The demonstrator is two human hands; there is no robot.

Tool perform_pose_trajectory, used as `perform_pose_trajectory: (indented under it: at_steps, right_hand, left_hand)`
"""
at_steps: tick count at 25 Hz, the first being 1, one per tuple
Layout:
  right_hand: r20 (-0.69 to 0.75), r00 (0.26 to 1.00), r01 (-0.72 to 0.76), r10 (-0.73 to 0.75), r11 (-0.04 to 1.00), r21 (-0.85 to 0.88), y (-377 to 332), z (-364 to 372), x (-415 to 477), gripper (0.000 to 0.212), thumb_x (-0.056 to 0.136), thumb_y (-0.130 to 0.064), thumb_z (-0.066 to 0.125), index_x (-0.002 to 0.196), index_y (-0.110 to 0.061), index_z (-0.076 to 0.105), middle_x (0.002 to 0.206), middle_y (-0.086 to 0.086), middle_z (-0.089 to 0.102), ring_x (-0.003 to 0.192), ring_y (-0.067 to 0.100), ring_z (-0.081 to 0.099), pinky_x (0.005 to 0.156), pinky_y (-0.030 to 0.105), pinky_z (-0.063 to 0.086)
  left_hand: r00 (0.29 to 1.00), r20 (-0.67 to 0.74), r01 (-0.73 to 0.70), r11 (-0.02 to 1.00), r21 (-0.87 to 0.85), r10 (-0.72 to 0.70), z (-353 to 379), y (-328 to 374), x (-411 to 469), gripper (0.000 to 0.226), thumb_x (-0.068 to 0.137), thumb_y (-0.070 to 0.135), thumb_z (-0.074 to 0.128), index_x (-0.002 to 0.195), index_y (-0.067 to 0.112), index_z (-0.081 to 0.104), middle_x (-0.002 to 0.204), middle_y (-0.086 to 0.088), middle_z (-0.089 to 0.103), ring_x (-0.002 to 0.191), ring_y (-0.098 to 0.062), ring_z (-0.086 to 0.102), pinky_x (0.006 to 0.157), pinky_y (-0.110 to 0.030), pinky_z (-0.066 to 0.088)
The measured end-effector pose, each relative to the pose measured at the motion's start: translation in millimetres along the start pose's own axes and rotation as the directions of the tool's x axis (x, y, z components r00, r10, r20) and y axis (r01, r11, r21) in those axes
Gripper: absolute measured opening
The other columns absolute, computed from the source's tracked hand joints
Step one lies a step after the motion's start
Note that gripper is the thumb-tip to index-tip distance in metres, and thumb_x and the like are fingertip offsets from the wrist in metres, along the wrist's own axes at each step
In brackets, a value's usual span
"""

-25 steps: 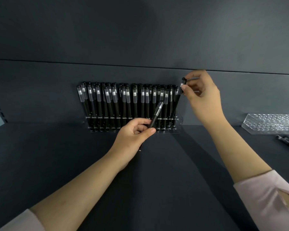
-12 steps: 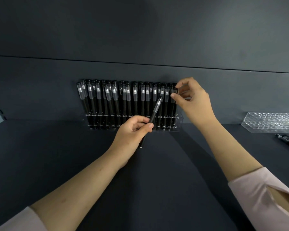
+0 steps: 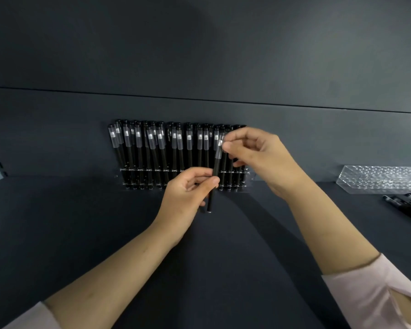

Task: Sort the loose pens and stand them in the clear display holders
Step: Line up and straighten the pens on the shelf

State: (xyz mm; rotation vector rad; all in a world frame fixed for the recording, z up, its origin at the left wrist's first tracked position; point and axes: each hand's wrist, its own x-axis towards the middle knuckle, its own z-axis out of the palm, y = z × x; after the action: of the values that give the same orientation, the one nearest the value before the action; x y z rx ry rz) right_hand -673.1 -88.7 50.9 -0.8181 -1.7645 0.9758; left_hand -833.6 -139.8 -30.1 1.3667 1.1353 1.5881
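Both hands meet on one black pen (image 3: 214, 176), held nearly upright just in front of the filled holder. The left hand (image 3: 188, 200) pinches its lower barrel; the right hand (image 3: 259, 157) grips the clear-capped top between thumb and fingers. Half a second ago the right hand was at the row's far-right pens while the left held this pen alone. The clear holder (image 3: 247, 180), packed with black pens, stands against the far wall. To the right lie another clear holder (image 3: 380, 179) and loose pens (image 3: 406, 205).
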Motion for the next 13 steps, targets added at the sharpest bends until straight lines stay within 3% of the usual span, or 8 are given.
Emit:
perform_pose_trajectory:
  at_steps: [4, 6, 7, 8, 9, 10, 11, 13]
  right_hand:
    - [-0.084, 0.995, -0.041, 0.051, 0.992, 0.115, 0.1, 7.2, -2.5, 0.015, 0.084, -0.008, 0.071, 0.093, -0.013, 0.06, 0.073, 0.0, 0.066, 0.073, 0.011, 0.064, 0.066, 0.023, 0.053]
    - [-0.151, 0.988, 0.0, 0.018, 0.993, 0.12, -1.0, 3.7, -1.7, 0.018, 0.085, -0.005, 0.068, 0.097, -0.012, 0.056, 0.073, 0.002, 0.067, 0.071, 0.013, 0.065, 0.069, 0.027, 0.055]
    - [-0.222, 0.974, 0.051, -0.034, 0.996, 0.072, -1.4, -1.7, -0.8, 0.02, 0.086, -0.005, 0.067, 0.099, -0.013, 0.055, 0.074, 0.004, 0.067, 0.069, 0.014, 0.064, 0.071, 0.03, 0.056]
    - [-0.306, 0.946, 0.104, -0.103, 0.994, -0.014, -1.8, -9.0, 0.3, 0.021, 0.087, -0.006, 0.065, 0.101, -0.017, 0.054, 0.075, 0.004, 0.067, 0.068, 0.017, 0.063, 0.073, 0.033, 0.055]
    - [-0.384, 0.907, 0.141, -0.175, 0.983, -0.114, -2.0, -17.2, 1.2, 0.022, 0.088, -0.008, 0.064, 0.101, -0.022, 0.053, 0.078, 0.003, 0.067, 0.069, 0.02, 0.063, 0.074, 0.034, 0.053]
    - [-0.447, 0.863, 0.163, -0.237, 0.966, -0.199, -2.0, -24.8, 1.5, 0.022, 0.088, -0.012, 0.063, 0.101, -0.026, 0.052, 0.08, 0.001, 0.066, 0.073, 0.022, 0.064, 0.075, 0.031, 0.052]
    - [-0.488, 0.826, 0.177, -0.283, 0.952, -0.251, -1.1, -30.8, 1.1, 0.022, 0.088, -0.014, 0.061, 0.102, -0.03, 0.052, 0.082, -0.002, 0.065, 0.076, 0.022, 0.065, 0.074, 0.026, 0.05]
    - [-0.515, 0.787, 0.209, -0.338, 0.933, -0.294, 1.9, -36.5, -0.4, 0.023, 0.089, -0.017, 0.059, 0.102, -0.034, 0.05, 0.085, -0.004, 0.064, 0.079, 0.019, 0.065, 0.072, 0.019, 0.049]
  left_hand:
    - [0.999, 0.007, -0.048, 0.997, 0.058, 0.048, 5.4, 3.6, -0.3, 0.013, 0.087, 0.025, 0.071, 0.095, 0.034, 0.07, 0.085, 0.01, 0.071, 0.071, 0.003, 0.063, 0.059, -0.013, 0.049]
    - [0.979, 0.022, -0.198, 0.936, 0.291, 0.2, 1.9, 5.1, 0.2, 0.015, 0.089, 0.031, 0.065, 0.103, 0.03, 0.071, 0.084, 0.011, 0.069, 0.078, 0.001, 0.061, 0.067, -0.015, 0.05]
    - [0.93, 0.075, -0.343, 0.776, 0.53, 0.361, -2.0, 3.8, 2.4, 0.02, 0.092, 0.033, 0.061, 0.107, 0.025, 0.071, 0.086, 0.012, 0.068, 0.084, -0.003, 0.06, 0.074, -0.018, 0.05]
    - [0.849, 0.181, -0.454, 0.51, 0.731, 0.496, -6.7, 0.7, 5.7, 0.026, 0.094, 0.033, 0.057, 0.11, 0.019, 0.071, 0.091, 0.009, 0.068, 0.089, -0.01, 0.061, 0.079, -0.024, 0.051]
    - [0.773, 0.294, -0.502, 0.26, 0.825, 0.562, -10.4, -1.6, 8.9, 0.027, 0.095, 0.03, 0.057, 0.111, 0.014, 0.072, 0.095, 0.003, 0.069, 0.091, -0.017, 0.062, 0.081, -0.03, 0.052]
    - [0.739, 0.359, -0.508, 0.122, 0.853, 0.569, -13.3, -4.1, 11.7, 0.026, 0.094, 0.027, 0.059, 0.11, 0.011, 0.072, 0.097, -0.002, 0.069, 0.091, -0.022, 0.063, 0.08, -0.035, 0.053]
    - [0.74, 0.383, -0.498, 0.067, 0.865, 0.553, -14.9, -6.5, 13.9, 0.025, 0.094, 0.025, 0.061, 0.109, 0.009, 0.072, 0.097, -0.005, 0.068, 0.09, -0.025, 0.064, 0.079, -0.038, 0.055]
    - [0.771, 0.382, -0.479, 0.068, 0.875, 0.509, -14.3, -10.2, 16.3, 0.025, 0.093, 0.025, 0.062, 0.107, 0.007, 0.073, 0.099, -0.007, 0.067, 0.089, -0.026, 0.064, 0.077, -0.039, 0.056]
